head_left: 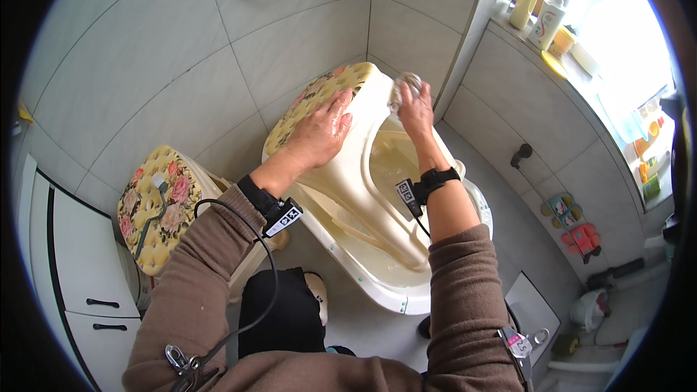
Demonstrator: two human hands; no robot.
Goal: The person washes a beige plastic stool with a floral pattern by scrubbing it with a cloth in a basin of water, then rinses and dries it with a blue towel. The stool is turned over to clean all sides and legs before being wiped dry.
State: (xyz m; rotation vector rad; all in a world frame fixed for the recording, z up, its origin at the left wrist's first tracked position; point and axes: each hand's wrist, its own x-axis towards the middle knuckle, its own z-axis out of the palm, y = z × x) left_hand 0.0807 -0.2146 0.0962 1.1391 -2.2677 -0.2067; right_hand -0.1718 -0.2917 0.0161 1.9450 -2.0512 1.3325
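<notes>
A cream plastic piece (348, 156) with a curved hollow rests across a pale tub (348, 268). At its far left end is a flat panel (305, 105) with yellow tufted and pink flower print. My left hand (319, 129) lies on the near edge of that panel, fingers stretched out and wet, holding nothing. At the far rim of the hollow, my right hand (415, 110) grips a crumpled greyish-white cloth (405, 91); its exact kind is hard to make out. Each wrist wears a black strap with a marker tag.
Left of the tub stands another flower-print piece (161, 210) with a grey hook-shaped object on it. A white cabinet (91, 268) is at the far left. Bottles (546, 22) line the window sill at upper right. Toys (581, 238) hang on the right tiled wall.
</notes>
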